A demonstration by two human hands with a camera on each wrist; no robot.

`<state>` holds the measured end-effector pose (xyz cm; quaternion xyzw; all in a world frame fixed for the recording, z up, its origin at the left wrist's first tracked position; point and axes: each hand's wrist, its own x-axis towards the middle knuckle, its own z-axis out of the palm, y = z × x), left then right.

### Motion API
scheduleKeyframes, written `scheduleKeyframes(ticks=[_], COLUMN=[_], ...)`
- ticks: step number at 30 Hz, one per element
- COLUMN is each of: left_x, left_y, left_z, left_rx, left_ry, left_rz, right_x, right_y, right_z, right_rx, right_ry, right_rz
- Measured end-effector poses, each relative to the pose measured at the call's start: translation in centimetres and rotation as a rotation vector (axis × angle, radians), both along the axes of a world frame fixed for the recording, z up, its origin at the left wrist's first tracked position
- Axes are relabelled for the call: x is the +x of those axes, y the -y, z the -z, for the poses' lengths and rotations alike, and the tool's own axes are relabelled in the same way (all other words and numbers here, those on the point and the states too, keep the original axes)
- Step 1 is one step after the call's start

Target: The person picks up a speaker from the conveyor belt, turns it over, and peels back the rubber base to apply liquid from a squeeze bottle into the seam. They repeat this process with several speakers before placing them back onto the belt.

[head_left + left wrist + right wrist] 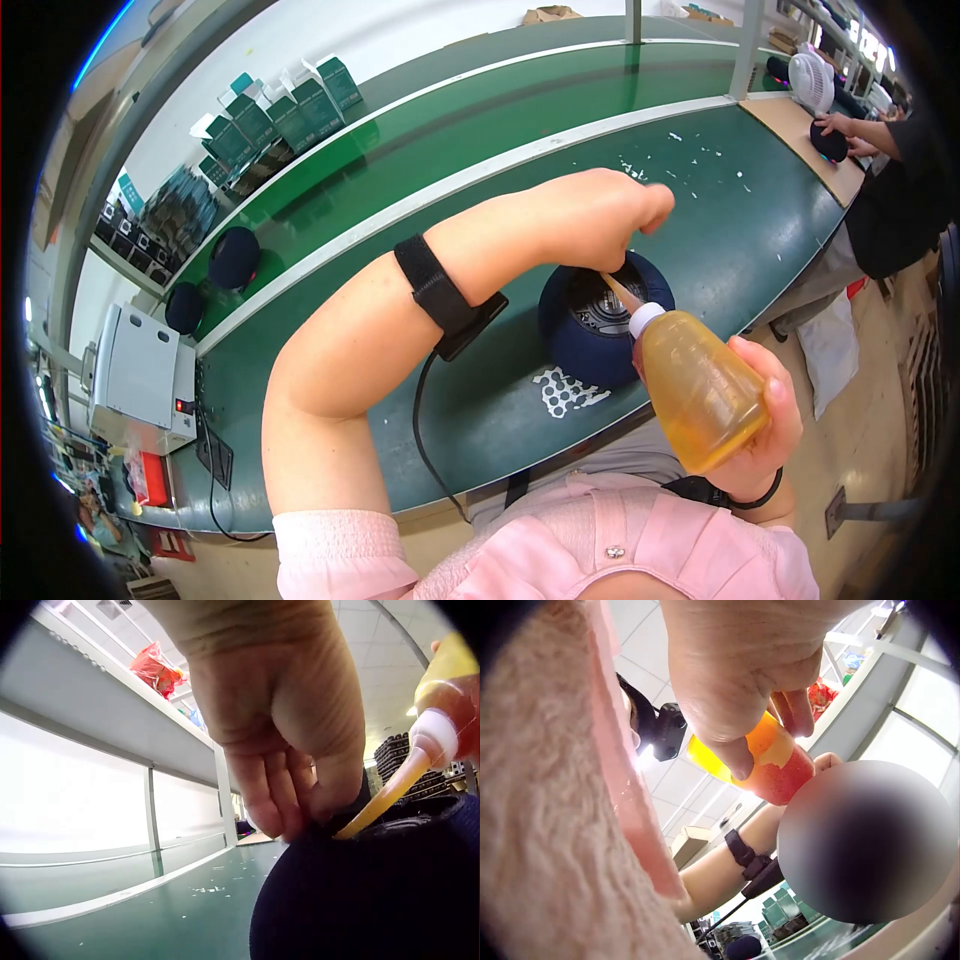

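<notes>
Your right hand is wrapped round the squeeze bottle; its spout points away from that grip to the rim of the open blue ball, just beyond the bottle and below your left hand. Those left fingertips bunch beside the spout, though I cannot tell whether they pinch the rim. Too hard a squeeze could run liquid onto them; a nudge could make the ball roll off the spout
</notes>
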<state>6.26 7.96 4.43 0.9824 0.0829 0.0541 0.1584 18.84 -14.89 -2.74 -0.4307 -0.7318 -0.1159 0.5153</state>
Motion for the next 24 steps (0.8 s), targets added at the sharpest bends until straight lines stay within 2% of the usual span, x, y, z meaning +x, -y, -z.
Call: scheduleKeyframes(ticks=[2,5,6,8,12,13,15,17,22,24], left_x=[-0.5,-1.2,-1.3,-1.7,-2.6,-2.9,-3.2,-3.5,-3.9,-4.0], left_y=[-0.6,-1.0,-1.1,-1.1,-1.2,-1.1,-0.7,-0.3,0.5,0.5], left_z=[0.3,0.3,0.4,0.6,0.7,0.5,0.2,0.3,0.9,1.4], left_rx=[-0.094,-0.283,-0.284,-0.296,-0.263,-0.337,-0.415,-0.6,-0.529,-0.519], left_ry=[0.054,0.065,0.067,0.034,0.009,-0.014,-0.038,-0.009,0.038,0.06], left_rz=[-0.017,-0.196,-0.196,-0.337,-0.427,-0.469,-0.51,-0.564,-0.583,-0.602], right_x=[0.1,0.3,0.4,0.0,-0.3,-0.4,-0.5,-0.5,-0.8,-0.7], right_y=[0.0,0.0,0.0,-0.3,-0.7,-0.7,-0.4,-1.1,-0.9,-0.6], right_z=[0.1,0.1,0.2,0.1,0.2,0.0,-0.5,-0.1,-0.3,-0.7], right_rx=[-0.006,-0.019,-0.026,-0.009,0.024,0.022,-0.139,-0.086,-0.046,-0.171], right_ry=[0.003,0.003,-0.002,-0.019,-0.058,-0.057,-0.081,-0.075,-0.023,0.007], right_rz=[-0.017,-0.047,-0.062,-0.059,-0.052,-0.055,-0.035,-0.061,-0.035,-0.065])
